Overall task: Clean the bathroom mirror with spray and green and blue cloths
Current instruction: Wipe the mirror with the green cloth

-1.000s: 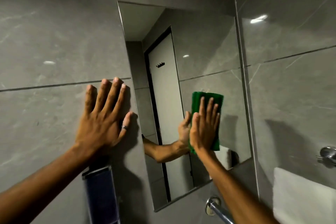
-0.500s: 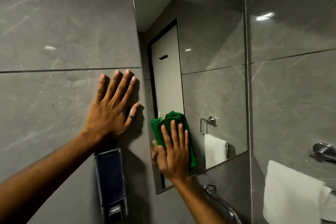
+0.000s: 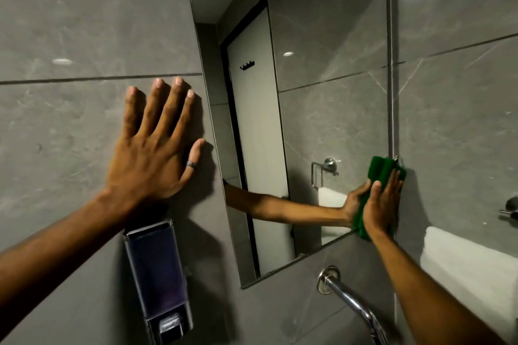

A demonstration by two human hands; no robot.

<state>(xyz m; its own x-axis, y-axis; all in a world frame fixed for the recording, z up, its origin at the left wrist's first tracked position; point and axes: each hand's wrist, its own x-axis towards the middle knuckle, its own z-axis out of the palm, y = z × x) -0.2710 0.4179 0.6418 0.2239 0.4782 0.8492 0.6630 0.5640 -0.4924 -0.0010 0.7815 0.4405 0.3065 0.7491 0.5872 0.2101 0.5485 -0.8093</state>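
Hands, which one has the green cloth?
The right hand presses the green cloth on the mirror at its lower right corner; the left hand lies flat on the wall tile, holding nothing.

A single head-worn wide-angle camera faces the grey wall (image 3: 84, 22) close up, its frame slightly rolled. The mirror (image 3: 322, 120) fills the centre up to 12 o'clock, with the dispenser (image 3: 157, 269) at 7 and the tap (image 3: 353, 302) at 5.

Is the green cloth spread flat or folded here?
The green cloth is folded into a wad: rounded folds show above the straight fingers of the right hand, which presses it against the right edge of the mirror.
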